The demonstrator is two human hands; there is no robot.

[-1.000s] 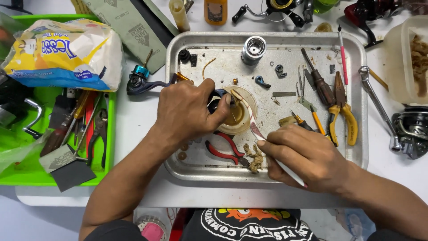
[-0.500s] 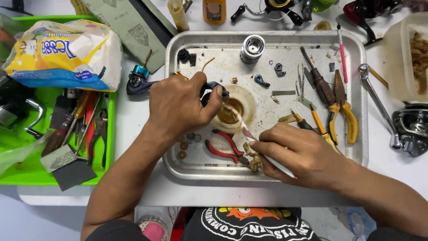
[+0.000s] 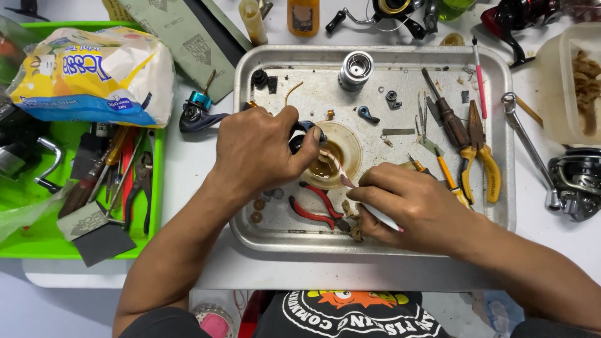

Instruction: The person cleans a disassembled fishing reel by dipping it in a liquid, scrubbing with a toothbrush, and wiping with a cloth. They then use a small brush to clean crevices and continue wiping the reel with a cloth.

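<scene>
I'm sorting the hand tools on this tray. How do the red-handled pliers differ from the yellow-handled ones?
The red-handled pliers are smaller and slimmer and lie nearly crosswise between the left hand and right hand, jaws partly hidden. The yellow-handled pliers are bigger and lie lengthwise by the tray's right rim, in full view. Both lie flat, unheld.

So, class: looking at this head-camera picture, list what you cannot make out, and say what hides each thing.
- Small dark part in the left hand: mostly covered by the fingers, so its shape is unclear.
- Brush handle: hidden inside the right hand.
- Red pliers: jaws hidden under the right hand.
- Fishing reel: cut off by the right edge.
- Tiny parts on the metal tray: too small to identify.
</scene>
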